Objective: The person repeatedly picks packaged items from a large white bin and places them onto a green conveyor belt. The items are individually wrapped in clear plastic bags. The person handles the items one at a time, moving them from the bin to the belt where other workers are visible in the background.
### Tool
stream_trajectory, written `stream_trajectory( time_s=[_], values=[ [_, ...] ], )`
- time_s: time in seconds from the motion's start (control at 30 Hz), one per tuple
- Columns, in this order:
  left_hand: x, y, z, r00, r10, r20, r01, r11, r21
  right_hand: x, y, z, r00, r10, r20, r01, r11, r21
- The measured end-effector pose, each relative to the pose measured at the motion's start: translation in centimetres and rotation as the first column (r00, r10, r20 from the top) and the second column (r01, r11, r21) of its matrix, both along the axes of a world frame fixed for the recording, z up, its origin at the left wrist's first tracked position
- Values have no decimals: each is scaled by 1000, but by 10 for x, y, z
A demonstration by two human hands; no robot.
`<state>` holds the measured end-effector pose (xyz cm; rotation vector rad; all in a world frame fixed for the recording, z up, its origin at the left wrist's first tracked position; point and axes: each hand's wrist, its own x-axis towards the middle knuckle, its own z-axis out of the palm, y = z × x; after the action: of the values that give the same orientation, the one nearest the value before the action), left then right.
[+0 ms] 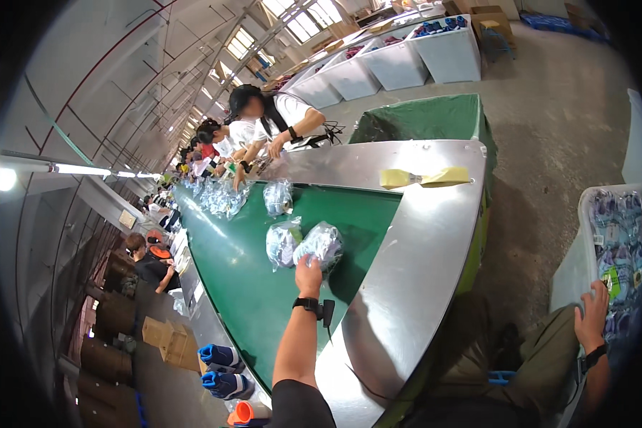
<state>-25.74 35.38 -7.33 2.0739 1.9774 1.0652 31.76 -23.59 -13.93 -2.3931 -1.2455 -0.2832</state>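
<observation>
My left hand (309, 277) reaches out over the green conveyor belt (228, 285), its fingers closed on the near side of a clear plastic bag (322, 246). Pale grey-blue contents show through the film, but their kind is hard to make out. Against its left side lies a similar clear bag (284, 244), and another bag (278, 197) sits farther up the belt. At the lower right, my right hand (590, 317) lies with fingers spread at the edge of a white bin (574, 274), beside bagged shoes (617, 235); it holds nothing visible.
A metal border (406, 285) with yellow tape (426, 177) rims the belt. Beyond stands a green lined bin (421, 118). Co-workers (285, 118) handle bags along the far side. Blue shoes (225, 371) and an orange cup (244, 412) are at lower left; white tubs (446, 60) stand behind.
</observation>
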Motion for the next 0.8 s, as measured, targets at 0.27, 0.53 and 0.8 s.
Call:
stream_trajectory(
  time_s=[0.27, 0.53, 0.8],
  values=[
    [9, -41, -7, 995, -96, -8, 93, 973, -209, 0, 0, 1, 1000, 4, 10, -4, 1000, -2],
    [15, -145, -3, 972, -234, 8, 231, 953, -197, 0, -2, -1, 1000, 5, 16, -5, 1000, 7],
    [-2, -157, 5, 908, -259, 329, 349, 903, -251, 1, -3, -5, 1000, -7, -2, 7, 1000, 1]
  ],
)
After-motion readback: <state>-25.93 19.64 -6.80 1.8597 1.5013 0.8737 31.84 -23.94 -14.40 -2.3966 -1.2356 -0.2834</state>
